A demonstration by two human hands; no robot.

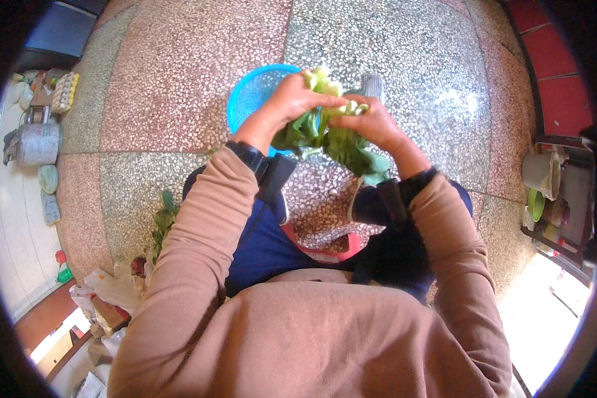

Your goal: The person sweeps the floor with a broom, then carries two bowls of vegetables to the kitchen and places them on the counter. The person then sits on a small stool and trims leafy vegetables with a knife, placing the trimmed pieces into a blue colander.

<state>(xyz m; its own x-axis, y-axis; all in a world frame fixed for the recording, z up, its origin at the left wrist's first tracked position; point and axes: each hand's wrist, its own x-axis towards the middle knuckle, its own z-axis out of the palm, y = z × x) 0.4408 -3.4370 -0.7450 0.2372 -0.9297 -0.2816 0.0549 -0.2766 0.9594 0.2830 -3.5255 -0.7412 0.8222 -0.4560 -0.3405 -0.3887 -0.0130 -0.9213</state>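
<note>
Leafy green vegetables with pale stems are held between both hands above the speckled floor, their leaves hanging down towards me. My left hand grips the pale stem ends of one part, partly over a blue plastic basket. Close beside it, my right hand holds another part by its whitish stalks. Whether the two parts are joined is hidden by the fingers. Beyond my right hand lies a grey striped object on the floor.
More leafy greens lie left of my left arm, near plastic bags. A red plastic stool edge shows between my legs. An egg tray and a metal pot stand far left. At right is a grey bucket.
</note>
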